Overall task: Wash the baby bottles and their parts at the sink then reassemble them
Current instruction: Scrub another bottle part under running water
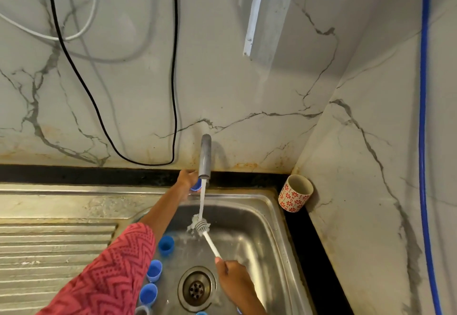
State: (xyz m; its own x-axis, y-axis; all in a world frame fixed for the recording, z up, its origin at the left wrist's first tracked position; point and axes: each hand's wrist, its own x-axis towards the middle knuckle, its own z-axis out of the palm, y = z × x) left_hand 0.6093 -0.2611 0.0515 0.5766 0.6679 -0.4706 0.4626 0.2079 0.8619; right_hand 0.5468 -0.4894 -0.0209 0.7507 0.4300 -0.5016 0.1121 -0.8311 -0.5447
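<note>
Your right hand (231,278) grips the white handle of the bottle brush (206,233), whose grey, foamy head sits right under the stream of water (202,201) over the sink (262,218). Your left hand (186,182) reaches up to the grey tap (205,156), fingers against a blue knob at its base — whether they curl round it, you cannot tell from here. Three blue caps (166,241) lie in a row along the left wall of the basin, open ends up, with the round drain (196,289) just beside them. Left of the basin runs the ribbed steel draining board (54,248). A red-flowered cup (295,193) leans in the back right corner — on the black counter edge, against the marble-look wall (222,79). A black cable (103,121) loops down that wall.
</note>
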